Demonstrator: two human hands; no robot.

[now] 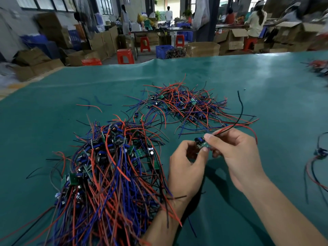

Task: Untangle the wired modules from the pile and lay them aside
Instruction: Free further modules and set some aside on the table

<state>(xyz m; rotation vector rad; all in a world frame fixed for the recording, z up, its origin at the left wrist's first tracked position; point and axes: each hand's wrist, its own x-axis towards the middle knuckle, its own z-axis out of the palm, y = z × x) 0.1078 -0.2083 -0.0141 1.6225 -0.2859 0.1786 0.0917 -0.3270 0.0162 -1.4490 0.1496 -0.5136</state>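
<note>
A dense pile of wired modules (110, 166), with red, blue and black leads and small green boards, lies at the near left of the green table cover (266, 82). A looser second heap (182, 105) sits farther back at the centre. Both hands hold one small green module (202, 143) above the table, to the right of the near pile. My left hand (186, 167) pinches the board from below. My right hand (234, 153) pinches the board's top and holds its red and black wires (239, 119), which arc up and to the right.
A few separated modules with wires (317, 158) lie at the right edge, and another blurred bundle (317, 66) at the far right. Loose wire pieces (92, 104) lie at the back left. Beyond the table are cardboard boxes, red stools, blue crates and people.
</note>
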